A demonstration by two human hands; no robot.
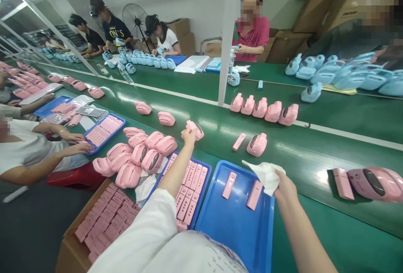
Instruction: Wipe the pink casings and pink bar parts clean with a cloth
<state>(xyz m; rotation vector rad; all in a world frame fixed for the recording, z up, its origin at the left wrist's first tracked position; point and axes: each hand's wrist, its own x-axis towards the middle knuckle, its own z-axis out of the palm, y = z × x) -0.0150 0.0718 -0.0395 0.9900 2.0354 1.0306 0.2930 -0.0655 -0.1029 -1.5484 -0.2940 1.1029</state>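
My left hand (189, 136) reaches forward over the green belt, its fingers closed on the near end of a pink plastic housing (197, 129) with a dark oval window. In my right hand (286, 188) is a bunched white cloth (266, 175), held above the right rim of a blue tray (267, 239). Two pink rectangular pieces lie in that tray: one (229, 185) near its middle, the other (254, 195) closer to the cloth. Between my arms, partly covered by my left sleeve, a second blue tray (209, 173) holds rows of similar pink pieces.
Pink housings (129, 175) are piled left of my arm, above a cardboard box (67, 241) of pink pieces. More housings (260, 107) line the belt's white divider (176, 91) beside a white post (225, 38). A co-worker's hands (82, 143) work at left; others sit opposite.
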